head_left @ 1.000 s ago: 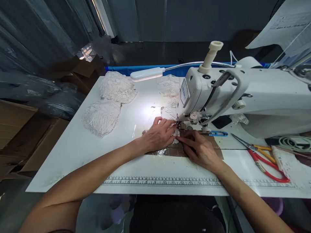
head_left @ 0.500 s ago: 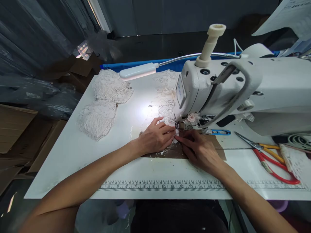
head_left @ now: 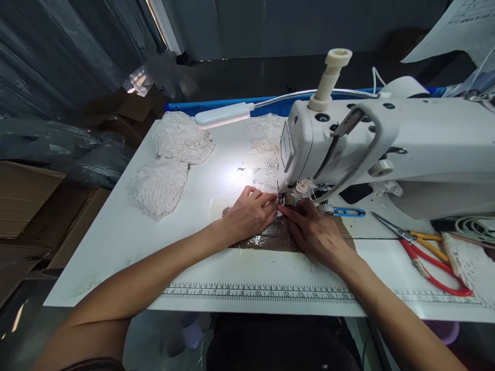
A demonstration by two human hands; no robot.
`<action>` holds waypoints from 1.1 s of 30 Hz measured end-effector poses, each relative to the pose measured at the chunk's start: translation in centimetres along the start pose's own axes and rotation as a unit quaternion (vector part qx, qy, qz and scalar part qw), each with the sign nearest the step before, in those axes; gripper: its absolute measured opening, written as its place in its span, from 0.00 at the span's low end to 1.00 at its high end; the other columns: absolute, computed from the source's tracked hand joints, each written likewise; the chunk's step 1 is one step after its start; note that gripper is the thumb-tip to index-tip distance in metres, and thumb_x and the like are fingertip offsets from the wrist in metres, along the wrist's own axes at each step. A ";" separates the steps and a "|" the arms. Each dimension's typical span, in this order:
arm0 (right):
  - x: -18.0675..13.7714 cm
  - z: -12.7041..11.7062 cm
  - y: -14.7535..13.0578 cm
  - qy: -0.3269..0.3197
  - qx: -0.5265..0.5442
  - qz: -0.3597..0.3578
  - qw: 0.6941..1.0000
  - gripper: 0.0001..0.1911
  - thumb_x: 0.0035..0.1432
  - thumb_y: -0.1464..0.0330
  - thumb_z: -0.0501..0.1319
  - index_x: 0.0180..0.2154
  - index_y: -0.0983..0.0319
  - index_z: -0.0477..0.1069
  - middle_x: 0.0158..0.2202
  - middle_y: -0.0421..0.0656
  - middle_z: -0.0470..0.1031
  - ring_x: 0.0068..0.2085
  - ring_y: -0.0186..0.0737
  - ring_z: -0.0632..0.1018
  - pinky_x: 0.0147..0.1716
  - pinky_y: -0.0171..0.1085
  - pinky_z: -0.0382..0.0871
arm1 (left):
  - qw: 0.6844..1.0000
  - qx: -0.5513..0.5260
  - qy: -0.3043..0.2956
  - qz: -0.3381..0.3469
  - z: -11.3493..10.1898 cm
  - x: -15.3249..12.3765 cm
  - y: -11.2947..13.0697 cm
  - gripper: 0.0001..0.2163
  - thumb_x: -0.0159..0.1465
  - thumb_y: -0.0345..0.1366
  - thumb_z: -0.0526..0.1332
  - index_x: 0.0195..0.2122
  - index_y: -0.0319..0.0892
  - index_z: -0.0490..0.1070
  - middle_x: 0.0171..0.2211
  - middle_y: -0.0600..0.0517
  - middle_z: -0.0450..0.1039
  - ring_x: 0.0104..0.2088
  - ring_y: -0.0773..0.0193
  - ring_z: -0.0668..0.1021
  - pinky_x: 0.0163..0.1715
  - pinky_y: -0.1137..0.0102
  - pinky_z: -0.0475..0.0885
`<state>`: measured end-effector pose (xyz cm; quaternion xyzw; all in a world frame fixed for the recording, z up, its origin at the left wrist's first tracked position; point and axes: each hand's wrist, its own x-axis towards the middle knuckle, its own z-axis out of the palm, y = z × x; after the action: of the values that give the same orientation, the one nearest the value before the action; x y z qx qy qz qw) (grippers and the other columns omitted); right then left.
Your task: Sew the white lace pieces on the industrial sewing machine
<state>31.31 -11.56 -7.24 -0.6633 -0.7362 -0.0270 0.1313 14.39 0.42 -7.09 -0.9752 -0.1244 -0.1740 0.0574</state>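
Observation:
White lace fabric lies on the sewing table, running under the head of a white sewing machine. My left hand presses on its near end with bent fingers close together, just left of the presser foot. From the right, my right hand reaches in, its index finger and thumb drawn in at the fabric's edge in front of the foot. Only a small bit of lace shows between the two hands; the fingers cover the rest. Beneath them is a brown plate with a shiny surface.
Two rounded lace pieces lie at the left. Right of my hands are blue thread snips and scissors with red and orange handles. A lamp lights the table. A printed ruler runs along the front edge; cardboard boxes stand left.
Both hands have edged slightly away from me, toward the presser foot. Less of the white fabric shows between my fingertips. The whole view has shifted a little.

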 end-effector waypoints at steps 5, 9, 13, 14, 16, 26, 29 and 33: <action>-0.5 0.3 0.4 0.020 0.074 0.019 0.997 0.21 0.65 0.66 0.50 0.56 0.56 0.69 0.41 0.51 0.70 0.34 0.42 0.75 0.25 0.36 0.68 | 0.999 0.000 0.005 -0.034 0.1 0.0 0.9 0.13 0.70 0.36 0.51 0.47 0.36 0.70 0.48 0.43 0.71 0.37 0.60 0.72 0.38 0.62 0.65; -1.1 -0.1 1.9 0.022 0.232 0.050 0.971 0.21 0.64 0.68 0.50 0.57 0.57 0.67 0.41 0.47 0.72 0.39 0.41 0.76 0.37 0.40 0.72 | 0.999 -0.039 0.003 -0.037 -0.7 0.0 0.2 0.12 0.70 0.35 0.50 0.47 0.36 0.69 0.48 0.42 0.70 0.39 0.59 0.72 0.38 0.61 0.66; -0.8 -1.3 2.6 -0.040 0.276 0.124 0.952 0.15 0.63 0.66 0.51 0.48 0.62 0.70 0.30 0.42 0.73 0.30 0.40 0.74 0.29 0.37 0.70 | 0.992 -0.120 0.008 0.047 -1.6 0.2 -1.6 0.09 0.69 0.32 0.52 0.43 0.38 0.71 0.44 0.44 0.73 0.40 0.60 0.74 0.41 0.62 0.69; -0.7 -1.6 2.5 -0.055 0.275 0.131 0.951 0.14 0.63 0.66 0.51 0.46 0.62 0.69 0.28 0.41 0.73 0.28 0.39 0.74 0.27 0.37 0.68 | 0.986 -0.146 0.003 0.081 -1.6 0.3 -2.0 0.08 0.69 0.32 0.53 0.43 0.38 0.71 0.43 0.44 0.73 0.41 0.61 0.75 0.42 0.62 0.70; -0.3 -1.9 2.1 -0.065 0.261 0.123 0.955 0.12 0.62 0.66 0.51 0.44 0.62 0.69 0.28 0.41 0.74 0.27 0.38 0.74 0.27 0.36 0.67 | 0.973 -0.187 -0.006 0.132 -1.3 0.3 -2.5 0.07 0.68 0.32 0.55 0.43 0.38 0.71 0.43 0.45 0.74 0.43 0.61 0.75 0.44 0.62 0.71; -0.5 -0.3 0.4 0.012 0.129 -0.005 0.992 0.15 0.64 0.69 0.49 0.48 0.63 0.69 0.41 0.51 0.74 0.35 0.43 0.75 0.32 0.41 0.69 | 0.949 -0.307 0.069 -0.031 -0.2 0.3 -2.1 0.07 0.69 0.32 0.51 0.40 0.37 0.67 0.34 0.49 0.73 0.31 0.68 0.75 0.31 0.69 0.74; -0.4 0.0 -0.2 0.017 0.076 -0.040 0.996 0.19 0.64 0.69 0.48 0.54 0.62 0.67 0.42 0.53 0.72 0.37 0.46 0.73 0.32 0.43 0.70 | 0.943 -0.318 0.074 -0.061 -0.5 0.3 -1.8 0.06 0.69 0.32 0.52 0.38 0.39 0.66 0.31 0.50 0.72 0.28 0.69 0.74 0.29 0.71 0.73; -0.2 0.2 -0.5 0.002 0.042 -0.036 0.998 0.20 0.63 0.70 0.49 0.53 0.60 0.68 0.43 0.53 0.70 0.38 0.47 0.72 0.32 0.43 0.71 | 0.945 -0.316 0.069 -0.046 -0.5 0.3 -1.4 0.06 0.68 0.31 0.52 0.37 0.38 0.67 0.34 0.49 0.73 0.33 0.68 0.75 0.33 0.70 0.74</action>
<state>30.82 -11.80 -7.38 -0.6305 -0.7596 -0.0019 0.1595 14.15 1.78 -6.37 -0.9222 -0.1030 -0.2735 -0.2533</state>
